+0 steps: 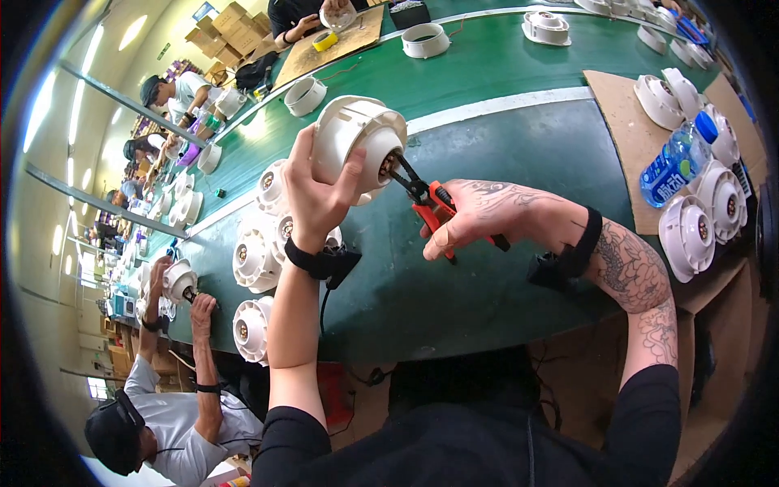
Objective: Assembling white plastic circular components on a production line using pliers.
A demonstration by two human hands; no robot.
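Note:
My left hand grips a white round plastic housing, raised above the green bench and tilted so its central opening faces right. Copper-coloured parts show inside that opening. Closed around the handles of red-and-black pliers is my right hand. The dark jaws of the pliers reach into the opening at the copper-coloured parts; whether they clamp anything there is too small to tell. Just left of my left wrist, several similar white housings lie on the bench, some partly hidden by my arm.
On the right, cardboard carries more white housings and a blue-capped drink bottle. White rings stand on the green surface beyond a pale strip. At lower left a co-worker handles a similar housing; others work farther off.

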